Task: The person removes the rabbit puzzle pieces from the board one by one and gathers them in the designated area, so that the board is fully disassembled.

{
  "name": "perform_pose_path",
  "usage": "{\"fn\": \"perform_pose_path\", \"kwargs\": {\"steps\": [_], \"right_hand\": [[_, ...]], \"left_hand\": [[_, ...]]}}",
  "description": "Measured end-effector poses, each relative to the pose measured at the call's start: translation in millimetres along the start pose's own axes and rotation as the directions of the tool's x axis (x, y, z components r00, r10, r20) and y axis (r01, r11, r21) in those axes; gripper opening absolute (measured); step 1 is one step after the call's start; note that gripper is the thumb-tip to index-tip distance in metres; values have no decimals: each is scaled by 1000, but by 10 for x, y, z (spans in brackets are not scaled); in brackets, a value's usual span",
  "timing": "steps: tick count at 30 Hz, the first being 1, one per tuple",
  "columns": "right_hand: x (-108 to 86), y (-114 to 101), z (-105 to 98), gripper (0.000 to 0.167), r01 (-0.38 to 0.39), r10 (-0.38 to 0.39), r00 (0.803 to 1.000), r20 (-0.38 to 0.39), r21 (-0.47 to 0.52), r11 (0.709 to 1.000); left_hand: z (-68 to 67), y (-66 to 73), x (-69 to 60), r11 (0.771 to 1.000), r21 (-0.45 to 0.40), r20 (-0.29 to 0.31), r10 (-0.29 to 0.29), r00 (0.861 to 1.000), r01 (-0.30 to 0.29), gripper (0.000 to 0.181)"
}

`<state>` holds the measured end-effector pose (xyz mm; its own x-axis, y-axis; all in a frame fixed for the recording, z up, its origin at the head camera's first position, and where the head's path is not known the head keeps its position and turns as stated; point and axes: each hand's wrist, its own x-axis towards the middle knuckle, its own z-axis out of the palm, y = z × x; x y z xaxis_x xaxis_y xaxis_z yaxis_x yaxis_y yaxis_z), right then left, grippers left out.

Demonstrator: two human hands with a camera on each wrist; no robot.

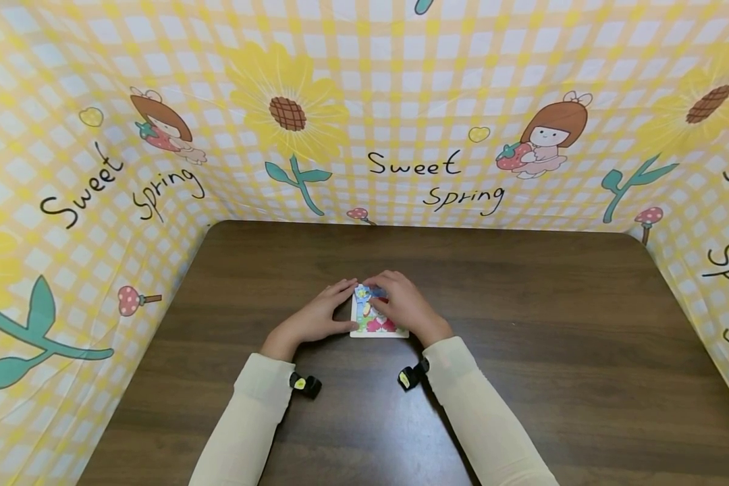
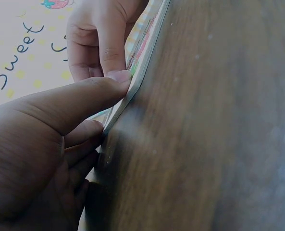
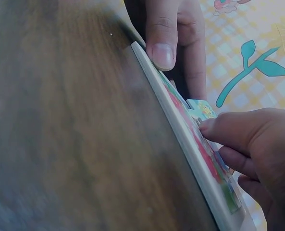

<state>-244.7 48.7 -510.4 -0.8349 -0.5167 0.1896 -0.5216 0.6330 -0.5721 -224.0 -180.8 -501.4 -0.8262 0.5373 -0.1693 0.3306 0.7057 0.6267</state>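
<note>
A small picture jigsaw puzzle (image 1: 381,325) in a white-edged tray lies flat on the table, printed with pink, green and blue shapes. My left hand (image 1: 317,316) holds the tray along its left side, thumb at the near corner and fingertips by the far corner. Over the upper right part of the puzzle, my right hand (image 1: 406,305) curves with thumb and fingers around a puzzle piece. In the right wrist view a light blue piece with a yellow flower (image 3: 203,109) stands raised above the tray beside the right thumb. My right fingers hide part of the picture.
The dark wood-patterned table (image 1: 522,351) surrounds the puzzle. A yellow checked cloth (image 1: 401,88) with printed flowers and lettering rises behind and at both sides. Each wrist wears a small black camera (image 1: 306,386).
</note>
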Motion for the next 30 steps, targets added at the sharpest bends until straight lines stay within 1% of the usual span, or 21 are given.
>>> {"fn": "perform_pose_path", "kwargs": {"steps": [9, 13, 16, 19, 21, 24, 30], "right_hand": [[-15, 25, -29, 33, 14, -14, 1000, -16, -8, 1000], [-35, 47, -60, 35, 9, -8, 1000, -31, 29, 1000], [-80, 74, -138, 35, -7, 11, 998, -57, 74, 997], [-150, 105, -278, 34, -23, 32, 996, -82, 109, 994], [-202, 152, -383, 34, -35, 45, 995, -86, 111, 993], [-287, 269, -532, 33, -50, 56, 995, -79, 80, 996], [-457, 583, -767, 30, -57, 56, 998, -31, -47, 997]], "left_hand": [[11, 19, 7, 1000, -2, -5, 14, 1000, -14, 83], [26, 19, 10, 1000, -7, -6, 14, 1000, -14, 83], [46, 10, 24, 1000, 0, -8, 17, 1000, -17, 83], [53, 6, 38, 1000, 4, -6, 19, 1000, -19, 84], [42, 10, 39, 1000, -2, -8, 16, 1000, -16, 85], [23, 5, 35, 1000, -2, -15, 22, 1000, -22, 85], [18, -31, 10, 1000, 21, -4, 12, 1000, -12, 86]]}}
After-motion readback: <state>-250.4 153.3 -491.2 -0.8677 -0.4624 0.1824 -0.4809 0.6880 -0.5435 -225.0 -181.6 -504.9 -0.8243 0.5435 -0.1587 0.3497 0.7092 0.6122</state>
